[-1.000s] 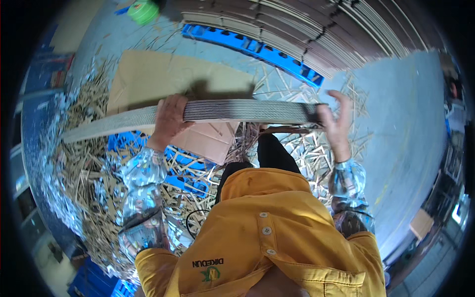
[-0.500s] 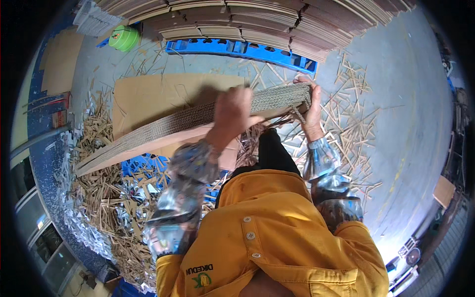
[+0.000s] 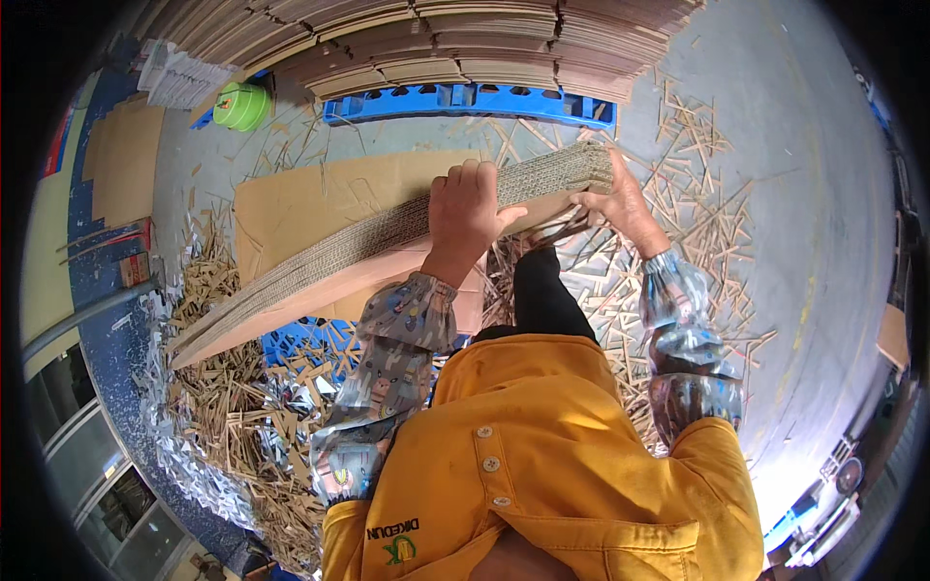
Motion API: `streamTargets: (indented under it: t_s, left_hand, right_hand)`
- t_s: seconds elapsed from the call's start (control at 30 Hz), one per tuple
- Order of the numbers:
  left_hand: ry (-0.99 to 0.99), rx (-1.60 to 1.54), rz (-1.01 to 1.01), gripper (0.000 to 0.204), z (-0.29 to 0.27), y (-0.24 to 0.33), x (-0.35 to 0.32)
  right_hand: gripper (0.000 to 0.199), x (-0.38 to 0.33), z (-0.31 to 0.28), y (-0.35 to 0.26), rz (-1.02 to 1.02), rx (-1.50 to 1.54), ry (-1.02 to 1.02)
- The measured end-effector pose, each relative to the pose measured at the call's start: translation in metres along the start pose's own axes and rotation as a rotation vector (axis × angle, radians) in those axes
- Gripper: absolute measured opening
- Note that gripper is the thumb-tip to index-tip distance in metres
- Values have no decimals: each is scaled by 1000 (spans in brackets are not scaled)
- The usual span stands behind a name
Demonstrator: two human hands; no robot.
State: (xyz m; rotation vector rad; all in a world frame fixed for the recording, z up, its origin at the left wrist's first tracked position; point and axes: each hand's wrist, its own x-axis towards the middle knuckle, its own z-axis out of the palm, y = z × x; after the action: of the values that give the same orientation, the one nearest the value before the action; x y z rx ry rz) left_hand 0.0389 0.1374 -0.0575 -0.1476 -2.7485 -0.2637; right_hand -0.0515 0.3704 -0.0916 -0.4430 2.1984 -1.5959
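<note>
A thick stack of corrugated cardboard sheets (image 3: 387, 229) is held up in front of me, its fluted edges facing up. It slants from the lower left to the upper right and bends along its length. My left hand (image 3: 467, 208) is closed over the stack right of its middle, fingers curled on the far side and thumb stretched along the near side. At the right end my right hand (image 3: 628, 205) grips the stack, its thumb on the near face and its other fingers partly hidden behind the end. Thin brown cardboard strips (image 3: 557, 230) show just below that end.
Tall piles of cardboard (image 3: 436, 44) stand on a blue pallet (image 3: 465, 100) ahead. A flat cardboard sheet (image 3: 320, 179) lies beyond the stack. Cardboard scraps (image 3: 228, 416) heap up at the left, and loose strips (image 3: 693, 203) litter the floor at the right. A green round container (image 3: 241, 107) stands far left.
My left hand, blurred before, now shows clearly, slightly lower on the stack. The stack's right end is a little higher. The strip dangling by my right hand no longer shows there.
</note>
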Motion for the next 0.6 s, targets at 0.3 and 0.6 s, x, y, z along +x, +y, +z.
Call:
streamTargets:
  t_s: [0.3,0.6]
  left_hand:
    - [-116,34,-93,60,-6,13,-8]
    - [-84,-22,-71,66,-6,11,-6]
  right_hand:
    - [47,-93,52,-81,143,-45,181]
    - [92,-27,16,-117,-482,-1006,-22]
